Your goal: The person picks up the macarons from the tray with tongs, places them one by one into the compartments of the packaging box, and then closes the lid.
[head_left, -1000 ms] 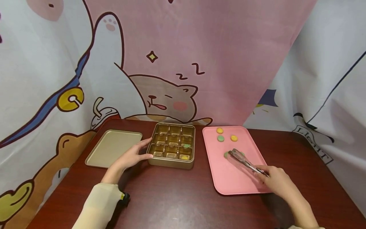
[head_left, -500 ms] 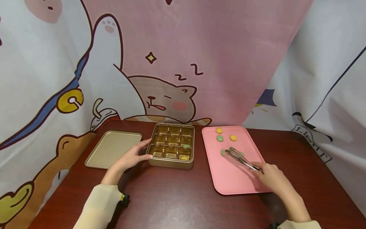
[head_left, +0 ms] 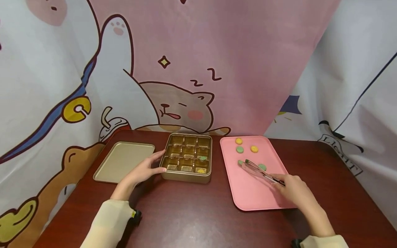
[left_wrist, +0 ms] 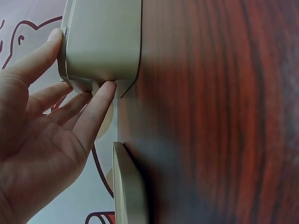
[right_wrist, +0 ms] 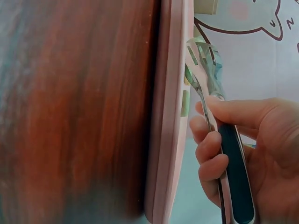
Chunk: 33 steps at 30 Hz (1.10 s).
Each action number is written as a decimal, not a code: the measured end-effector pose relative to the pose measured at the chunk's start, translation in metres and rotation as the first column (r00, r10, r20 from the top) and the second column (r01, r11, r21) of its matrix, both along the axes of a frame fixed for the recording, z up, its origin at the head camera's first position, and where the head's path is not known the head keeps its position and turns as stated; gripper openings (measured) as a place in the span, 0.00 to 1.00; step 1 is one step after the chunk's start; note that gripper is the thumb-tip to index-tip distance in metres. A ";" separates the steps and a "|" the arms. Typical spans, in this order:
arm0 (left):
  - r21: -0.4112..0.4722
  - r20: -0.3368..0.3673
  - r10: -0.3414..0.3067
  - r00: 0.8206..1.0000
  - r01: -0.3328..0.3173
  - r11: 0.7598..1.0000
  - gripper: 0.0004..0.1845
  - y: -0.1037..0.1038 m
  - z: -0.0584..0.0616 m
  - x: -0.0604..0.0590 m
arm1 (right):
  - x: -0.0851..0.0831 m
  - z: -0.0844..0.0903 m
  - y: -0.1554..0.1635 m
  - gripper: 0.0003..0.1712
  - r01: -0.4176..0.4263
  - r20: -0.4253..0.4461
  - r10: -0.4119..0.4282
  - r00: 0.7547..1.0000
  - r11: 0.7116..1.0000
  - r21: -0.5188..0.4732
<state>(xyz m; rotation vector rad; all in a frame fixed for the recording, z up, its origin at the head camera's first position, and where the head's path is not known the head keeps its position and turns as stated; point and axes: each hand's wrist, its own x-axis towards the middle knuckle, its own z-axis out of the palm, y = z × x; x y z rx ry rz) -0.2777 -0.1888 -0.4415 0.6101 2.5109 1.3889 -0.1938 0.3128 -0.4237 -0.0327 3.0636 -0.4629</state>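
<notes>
Holds tongs [head_left: 262, 172] in the right hand [head_left: 296, 191], with fingers curled round the handle. Points the tips at a green disc [head_left: 240, 162] toward the left side of a pink tray [head_left: 254, 194]; cannot tell whether nipped between them or resting on the tray. Just beside the tongs, on the far side: a second green disc [head_left: 262, 167]. Farther back on the tray: a third green disc [head_left: 240, 150], near two yellow discs [head_left: 254, 149].

Just left of the tray: a gold tin [head_left: 186, 177] of nine compartments, with a green piece [head_left: 203, 158] in the middle row and a yellow piece [head_left: 201, 171] in the front row, both in the right column. Touches the tin with the left hand [head_left: 144, 169], with thumb at the rim and fingers against the left wall, spread wide. Left of the tin: a flat gold lid [head_left: 124, 160], partly covered by that hand and forearm.

Beneath: a glossy red-brown counter [head_left: 192, 220]. Behind: printed cloth [head_left: 235, 75], pink in the middle, whitish at the sides, with a sleeping cat. On both arms: cream sleeves [head_left: 107, 220].
</notes>
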 end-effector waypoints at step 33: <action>-0.007 -0.011 -0.007 1.000 0.007 1.000 0.41 -0.001 0.002 0.000 | -0.022 0.008 -0.016 0.25 -0.095 -0.005 0.096 0.995 0.995 0.041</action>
